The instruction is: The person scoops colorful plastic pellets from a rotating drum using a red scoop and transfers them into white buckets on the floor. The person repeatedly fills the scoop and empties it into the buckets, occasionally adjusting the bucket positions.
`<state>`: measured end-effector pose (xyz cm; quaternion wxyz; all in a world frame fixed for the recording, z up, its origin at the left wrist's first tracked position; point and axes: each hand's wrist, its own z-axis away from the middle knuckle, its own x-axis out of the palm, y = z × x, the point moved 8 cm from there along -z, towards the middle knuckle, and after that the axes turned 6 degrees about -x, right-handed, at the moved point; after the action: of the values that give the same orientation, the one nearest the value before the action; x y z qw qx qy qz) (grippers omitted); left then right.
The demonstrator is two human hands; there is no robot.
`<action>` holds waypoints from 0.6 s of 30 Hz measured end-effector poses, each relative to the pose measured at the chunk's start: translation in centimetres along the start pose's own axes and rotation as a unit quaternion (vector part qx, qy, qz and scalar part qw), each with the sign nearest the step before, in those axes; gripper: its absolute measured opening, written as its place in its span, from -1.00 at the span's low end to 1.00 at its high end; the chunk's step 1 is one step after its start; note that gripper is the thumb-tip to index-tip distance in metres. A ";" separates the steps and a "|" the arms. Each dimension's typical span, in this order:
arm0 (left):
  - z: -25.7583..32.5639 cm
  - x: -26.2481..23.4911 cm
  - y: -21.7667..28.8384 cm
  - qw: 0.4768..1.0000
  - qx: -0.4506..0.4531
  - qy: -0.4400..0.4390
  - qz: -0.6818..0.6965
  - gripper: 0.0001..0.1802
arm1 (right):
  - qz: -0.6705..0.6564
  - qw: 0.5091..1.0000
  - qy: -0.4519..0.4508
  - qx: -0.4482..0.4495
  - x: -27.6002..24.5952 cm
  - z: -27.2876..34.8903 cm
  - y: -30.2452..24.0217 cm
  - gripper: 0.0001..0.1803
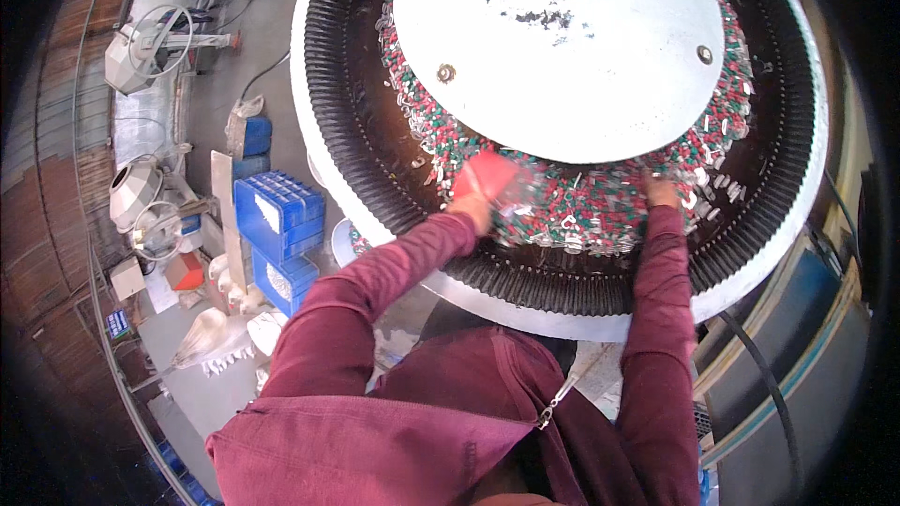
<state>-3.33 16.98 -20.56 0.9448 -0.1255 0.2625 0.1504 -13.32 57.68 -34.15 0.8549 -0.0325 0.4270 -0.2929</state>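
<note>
My left hand is closed on a red scoop-like piece, smeared by motion, at the near left of a heap of small parts. The heap is a mix of red, green and pale pieces, lying in a ring on a dark surface. Among the parts on the near right rests my right hand; its fingers are too blurred to read. Over the middle of the heap sits a round white disc with bolts and dark worn patches. Around it all runs a black ribbed ring inside a white rim.
Blue crates stand on the floor to the left, with a white container by the rim. Farther left are machines with pale polygonal drums. A dark cable and light panels lie at the right.
</note>
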 end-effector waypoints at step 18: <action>11.8 1.8 6.8 0.677 0.150 -0.414 0.590 -0.59 | -0.143 0.966 0.057 -0.209 -18.9 22.8 -9.3 -0.28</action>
<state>1.21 27.37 -12.76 0.6787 0.2742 -0.1165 0.6713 -9.40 55.49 -3.46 0.7527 -0.2547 0.5174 -0.3176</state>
